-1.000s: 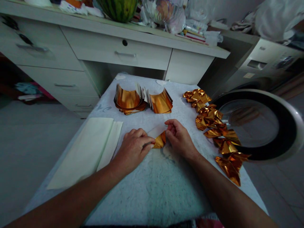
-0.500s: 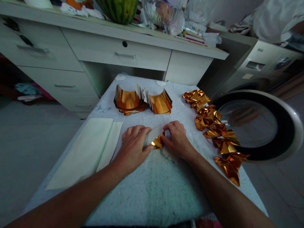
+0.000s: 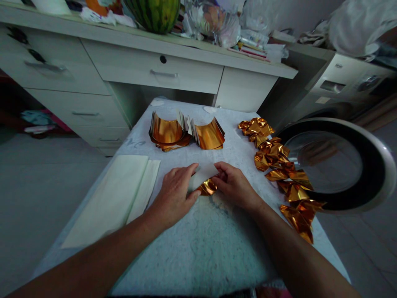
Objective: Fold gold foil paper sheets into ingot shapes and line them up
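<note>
Between my hands is a sheet of gold foil paper (image 3: 203, 176), its pale back facing up and a shiny gold part showing along the near side. My left hand (image 3: 176, 192) grips its left end between thumb and fingers. The right end is pinched by my right hand (image 3: 234, 184). Beyond them stand two curved stacks of gold foil sheets, a left stack (image 3: 167, 130) and a right stack (image 3: 209, 134). Several folded gold foil pieces (image 3: 279, 159) lie in a row along the table's right side.
Folded white paper (image 3: 108, 194) lies left on the cloth-covered table (image 3: 198, 256). Behind is a white desk (image 3: 133, 62) with drawers, bearing a watermelon (image 3: 153, 14) and plastic bags (image 3: 214, 18). At the right, a washing machine's open round door (image 3: 378, 165) reaches beside the table edge.
My right hand has shifted slightly toward me and right. More of the sheet's pale back shows between my hands, and the gold part below looks more curved.
</note>
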Demonstrator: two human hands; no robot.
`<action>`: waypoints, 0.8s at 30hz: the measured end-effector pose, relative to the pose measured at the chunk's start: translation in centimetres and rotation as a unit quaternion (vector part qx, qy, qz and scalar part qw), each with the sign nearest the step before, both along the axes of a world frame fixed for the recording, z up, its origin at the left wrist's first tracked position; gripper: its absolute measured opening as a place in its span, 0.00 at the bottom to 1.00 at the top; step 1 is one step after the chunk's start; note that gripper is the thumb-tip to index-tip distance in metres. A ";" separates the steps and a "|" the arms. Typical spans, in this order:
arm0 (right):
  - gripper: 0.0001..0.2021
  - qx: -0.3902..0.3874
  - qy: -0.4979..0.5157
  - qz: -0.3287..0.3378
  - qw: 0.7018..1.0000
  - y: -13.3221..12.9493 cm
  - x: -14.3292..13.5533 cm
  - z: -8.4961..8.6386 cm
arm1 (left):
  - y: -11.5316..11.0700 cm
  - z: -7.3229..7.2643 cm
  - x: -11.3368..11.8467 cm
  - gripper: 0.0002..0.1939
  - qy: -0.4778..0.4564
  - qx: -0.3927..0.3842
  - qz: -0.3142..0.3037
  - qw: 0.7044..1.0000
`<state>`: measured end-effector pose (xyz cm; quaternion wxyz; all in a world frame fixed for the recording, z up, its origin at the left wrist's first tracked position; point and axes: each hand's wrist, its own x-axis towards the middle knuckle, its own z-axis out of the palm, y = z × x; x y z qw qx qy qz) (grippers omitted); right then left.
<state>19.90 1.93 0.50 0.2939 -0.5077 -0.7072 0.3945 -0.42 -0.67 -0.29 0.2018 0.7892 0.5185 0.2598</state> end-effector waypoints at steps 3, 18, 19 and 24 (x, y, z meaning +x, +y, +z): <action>0.04 -0.067 0.107 0.012 0.992 0.1 0.1 -0.1 | 0.1 0.3 -0.1 0.34 -0.038 -0.032 0.035 0.998; 0.19 -0.181 0.351 0.002 0.919 -0.2 -0.3 0.6 | 0.9 1.4 -0.5 0.32 -0.472 -0.200 0.095 0.854; 0.20 -0.179 0.351 0.003 0.919 -0.2 -0.2 0.6 | 0.9 1.4 -0.6 0.32 -0.471 -0.200 0.099 0.853; 0.16 -0.175 0.308 0.005 0.935 -0.2 0.1 0.8 | 0.8 1.7 -0.5 0.29 -0.474 -0.189 0.100 0.854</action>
